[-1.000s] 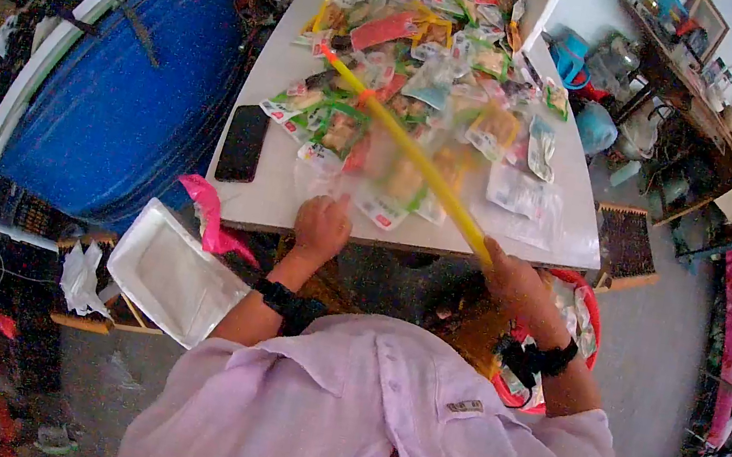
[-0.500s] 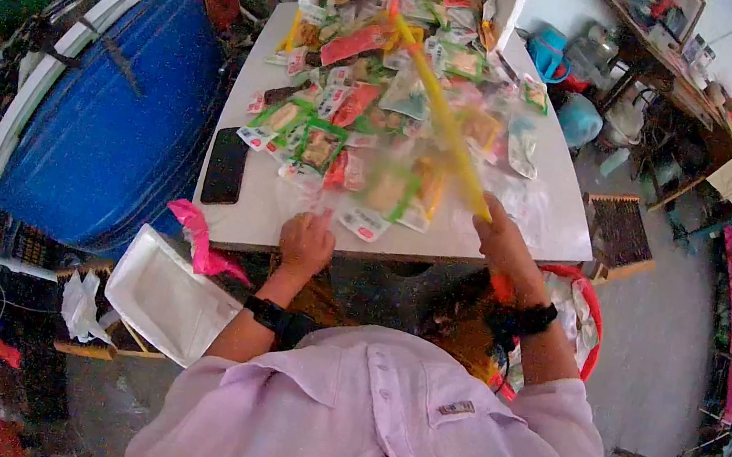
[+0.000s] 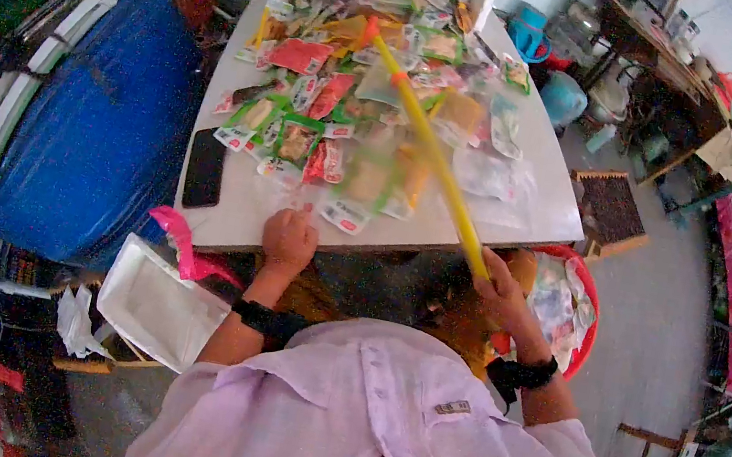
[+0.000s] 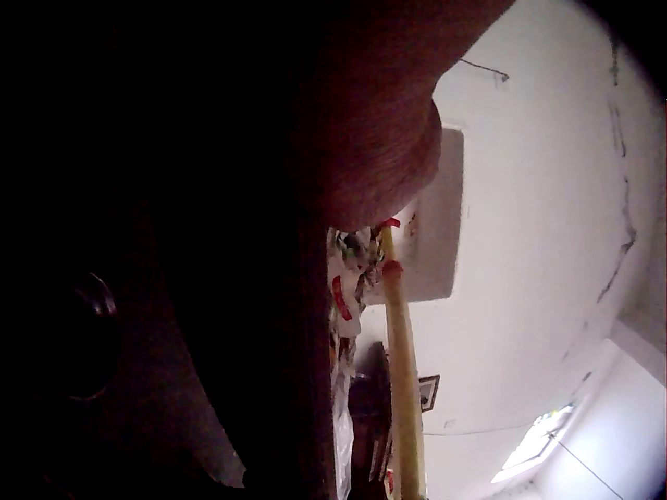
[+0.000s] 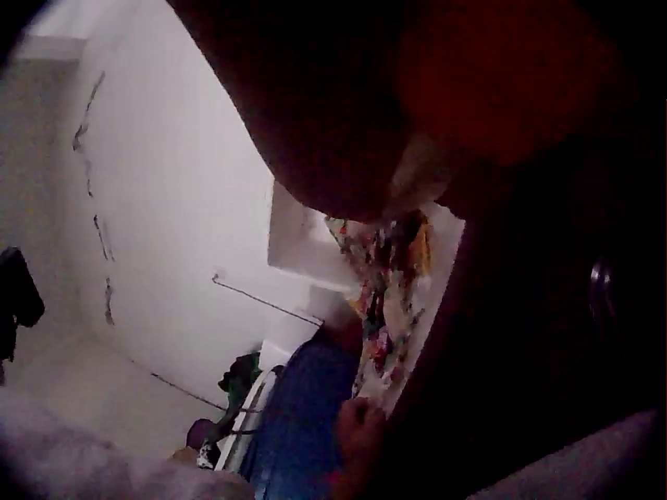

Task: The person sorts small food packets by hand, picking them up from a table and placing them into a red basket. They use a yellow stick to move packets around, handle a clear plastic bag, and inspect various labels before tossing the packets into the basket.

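A long yellow stick point(image 3: 427, 152) with a red tip lies slanted over a heap of snack packets point(image 3: 360, 92) on a white table point(image 3: 239, 207). My right hand point(image 3: 499, 288) grips the stick's near end just past the table's front edge. The left hand point(image 3: 289, 237) rests at the front edge beside a small packet point(image 3: 344, 215), its fingers curled under and hidden. In the left wrist view the stick point(image 4: 401, 365) rises past the dark hand. The right wrist view is mostly dark, with the packets point(image 5: 391, 281) far off.
A black phone point(image 3: 204, 168) lies on the table's left side. A blue barrel point(image 3: 93, 125) stands left of the table, a white foam tray point(image 3: 160, 301) below it. A red basket point(image 3: 570, 311) sits right of my right hand. A brush point(image 3: 611, 211) lies on the floor.
The stick's far tip swung from the left of the heap toward its far middle. My right hand went forward over the table, then drew back to the front edge. The left hand stayed put.
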A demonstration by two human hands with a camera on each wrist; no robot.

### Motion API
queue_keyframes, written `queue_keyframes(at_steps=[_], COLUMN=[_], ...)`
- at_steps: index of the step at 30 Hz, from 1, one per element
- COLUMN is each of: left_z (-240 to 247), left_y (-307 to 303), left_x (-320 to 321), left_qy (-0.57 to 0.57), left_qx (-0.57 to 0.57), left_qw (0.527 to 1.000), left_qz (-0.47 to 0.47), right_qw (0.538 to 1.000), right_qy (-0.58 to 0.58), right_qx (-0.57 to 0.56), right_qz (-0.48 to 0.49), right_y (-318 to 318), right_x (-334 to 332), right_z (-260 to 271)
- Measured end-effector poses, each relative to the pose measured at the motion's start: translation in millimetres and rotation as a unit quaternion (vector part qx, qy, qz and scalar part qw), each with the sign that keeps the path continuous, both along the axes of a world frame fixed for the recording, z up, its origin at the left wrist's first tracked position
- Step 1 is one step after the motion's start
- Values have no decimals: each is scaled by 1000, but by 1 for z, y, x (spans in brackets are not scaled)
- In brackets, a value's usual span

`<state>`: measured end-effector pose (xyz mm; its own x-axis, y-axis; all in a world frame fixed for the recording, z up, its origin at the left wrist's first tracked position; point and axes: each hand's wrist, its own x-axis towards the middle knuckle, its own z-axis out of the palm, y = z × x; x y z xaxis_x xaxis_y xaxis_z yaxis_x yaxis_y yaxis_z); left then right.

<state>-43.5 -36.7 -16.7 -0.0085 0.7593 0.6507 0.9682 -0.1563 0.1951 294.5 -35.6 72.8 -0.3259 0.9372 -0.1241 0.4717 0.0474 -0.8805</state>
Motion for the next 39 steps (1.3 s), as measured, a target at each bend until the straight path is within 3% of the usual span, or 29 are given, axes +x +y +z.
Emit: queue_keyframes(at_steps=[1, 4, 6, 9, 12, 15, 18, 21, 24, 27, 28, 31, 36, 39], left_z=[-2, -2, 1, 4, 2, 1, -12, -12, 4, -8, -10, -10, -9, -2], left_y=[0, 1, -1, -2, -1, -2, 1, 0, -1, 0, 1, 2, -3, -1], left_x=[0, -1, 1, 4, 3, 4, -3, -1, 7, 1, 0, 1, -3, 3], left_qy=[-1, -3, -3, 21, -1, 5, 14, 16, 15, 18, 20, 16, 2, 14], left_qx=[-6, -19, -23, -14, -33, 1, -25, 6, 16, -6, -1, -3, -86, 14], left_qw=[1000, 1000, 1000, 1000, 999, 1000, 999, 1000, 999, 1000, 1000, 1000, 996, 1000], left_qz=[-1, 2, 7, 17, 18, 9, 17, 11, 28, 20, 21, 22, 27, 17], right_qw=[1000, 976, 985, 982, 971, 965, 965, 956, 984, 985, 987, 975, 964, 964], right_qy=[21, -89, 61, 1, 33, -15, -3, -114, -10, -14, 59, 138, 98, 75], right_qx=[5, 199, 115, 52, 115, 16, 25, 187, 38, -7, -19, -77, -77, -63], right_qz=[-18, -23, -113, -179, -206, -263, -261, -193, -175, -173, -150, -153, -235, -246], right_y=[-2, 8, 19, 50, 90, 93, 82, 79, 47, 18, 7, -10, -12, 2], right_x=[2, 16, 22, 50, 86, 95, 95, 115, 92, 79, 74, 83, 95, 104], right_z=[-6, -18, -19, -22, -48, -37, -47, -91, -55, -28, -14, -19, -24, -33])
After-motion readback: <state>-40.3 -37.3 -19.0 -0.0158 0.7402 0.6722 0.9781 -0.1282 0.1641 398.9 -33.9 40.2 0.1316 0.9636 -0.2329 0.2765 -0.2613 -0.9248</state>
